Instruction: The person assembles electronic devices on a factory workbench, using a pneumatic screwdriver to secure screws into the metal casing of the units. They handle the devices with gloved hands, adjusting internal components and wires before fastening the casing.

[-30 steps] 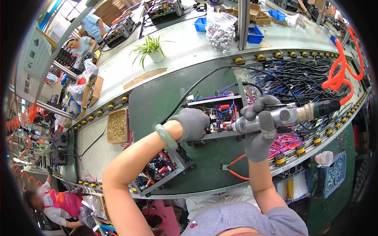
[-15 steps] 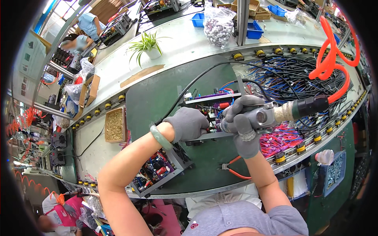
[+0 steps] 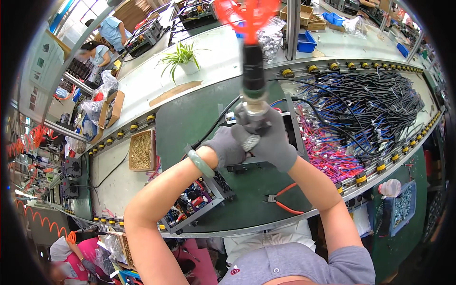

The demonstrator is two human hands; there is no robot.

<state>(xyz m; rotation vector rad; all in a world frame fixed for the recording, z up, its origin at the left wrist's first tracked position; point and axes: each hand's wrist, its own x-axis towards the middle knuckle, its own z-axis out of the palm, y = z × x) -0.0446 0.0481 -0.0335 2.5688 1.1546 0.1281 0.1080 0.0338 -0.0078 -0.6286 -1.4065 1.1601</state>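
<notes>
My right hand [image 3: 277, 142], in a grey glove, is closed around a metal air screwdriver [image 3: 255, 108] held upright over an open device chassis [image 3: 295, 130]. A red coiled hose [image 3: 254, 19] runs from the tool's black connector toward the top. My left hand [image 3: 225, 146], also gloved, has curled fingers close against the right hand at the chassis; its fingertips and whatever they grip are hidden. The tool's tip and most of the chassis interior are covered by my hands. Below my left forearm sits a second open chassis [image 3: 194, 202] with circuit parts. Red-handled cutting pliers [image 3: 272, 198] lie on the green mat.
A box of small brass-coloured screws [image 3: 142, 151] stands left of the mat. Black cables [image 3: 356, 109] and pink-red wires [image 3: 327, 159] are heaped at right. A potted plant [image 3: 189, 67] stands beyond. Roller tracks edge the bench. Other people work at far left.
The screwdriver has swung from lying sideways toward the right to upright, and its hose moved leftward with it. My right hand turned and came closer to my left, which stays nearly in place.
</notes>
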